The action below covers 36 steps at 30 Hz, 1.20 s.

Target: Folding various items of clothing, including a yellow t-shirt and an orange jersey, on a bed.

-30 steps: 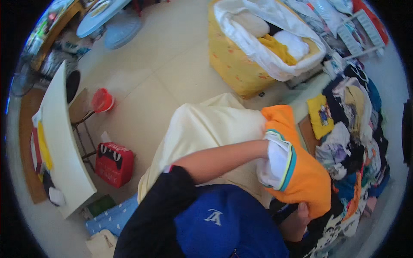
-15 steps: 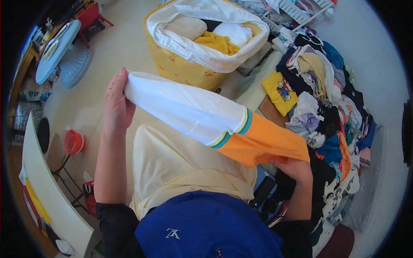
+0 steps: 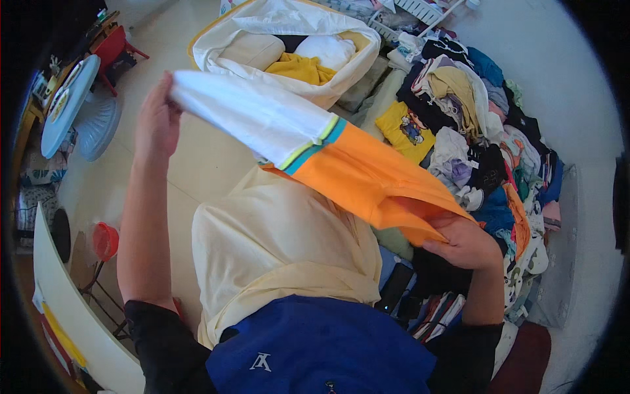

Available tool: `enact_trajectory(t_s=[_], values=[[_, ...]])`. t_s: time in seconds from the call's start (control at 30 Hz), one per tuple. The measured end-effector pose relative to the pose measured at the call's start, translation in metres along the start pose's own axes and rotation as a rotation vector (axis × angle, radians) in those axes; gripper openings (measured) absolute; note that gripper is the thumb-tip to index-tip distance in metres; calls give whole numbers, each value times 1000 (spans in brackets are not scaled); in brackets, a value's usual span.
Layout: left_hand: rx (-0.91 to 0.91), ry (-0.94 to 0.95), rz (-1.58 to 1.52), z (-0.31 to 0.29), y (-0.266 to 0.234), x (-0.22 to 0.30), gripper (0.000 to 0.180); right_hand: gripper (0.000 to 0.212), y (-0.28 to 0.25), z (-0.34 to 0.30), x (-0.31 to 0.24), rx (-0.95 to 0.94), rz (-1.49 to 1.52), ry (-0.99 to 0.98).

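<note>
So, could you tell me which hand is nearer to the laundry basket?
Left. The left hand is raised just beside the laundry basket; the right hand is lower, by the clothes pile.

— How many hands? 
— Two: a left hand [image 3: 157, 125] and a right hand [image 3: 462, 240]. 
— Garments held up? 
— One white-and-orange shirt [image 3: 315, 148]. One cream cloth [image 3: 282, 243] lies below it. 
— Baskets? 
— One basket [image 3: 216, 46], with one yellow cloth [image 3: 302, 67] and two pale bundles inside. 
— Stools? 
— One red stool [image 3: 105, 241]. 
— The pile [image 3: 485, 151] on the floor? 
— Too many to count.
</note>
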<state>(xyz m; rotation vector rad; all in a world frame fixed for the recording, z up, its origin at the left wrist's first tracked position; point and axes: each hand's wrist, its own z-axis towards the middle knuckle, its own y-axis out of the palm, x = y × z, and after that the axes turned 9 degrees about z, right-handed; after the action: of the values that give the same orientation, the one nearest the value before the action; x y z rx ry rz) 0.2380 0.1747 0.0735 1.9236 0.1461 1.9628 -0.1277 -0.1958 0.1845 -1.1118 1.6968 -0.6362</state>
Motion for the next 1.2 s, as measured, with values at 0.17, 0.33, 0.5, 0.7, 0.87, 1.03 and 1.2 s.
enact_trajectory(t_s=[0.17,0.33,0.5,0.7,0.87,1.03,1.2], values=[[-286,-59,343,-35,86,-2,38,48,12,-4,33,158,1528,-254],[-556,-5,498,-97,131,-10,30,52,-16,27,30,456,1691,-303],[-674,46,307,-149,164,1,21,50,-30,17,12,371,1569,-506],[-1169,-184,144,-179,208,7,29,49,45,21,-71,13,975,-640],[-954,-470,-433,-218,192,-124,37,46,107,29,-87,-184,729,-610],[-852,-1032,-852,-206,149,-158,43,40,148,36,-87,16,894,-548],[-809,-707,-54,-187,91,-81,40,39,152,32,-64,231,1121,-426]])
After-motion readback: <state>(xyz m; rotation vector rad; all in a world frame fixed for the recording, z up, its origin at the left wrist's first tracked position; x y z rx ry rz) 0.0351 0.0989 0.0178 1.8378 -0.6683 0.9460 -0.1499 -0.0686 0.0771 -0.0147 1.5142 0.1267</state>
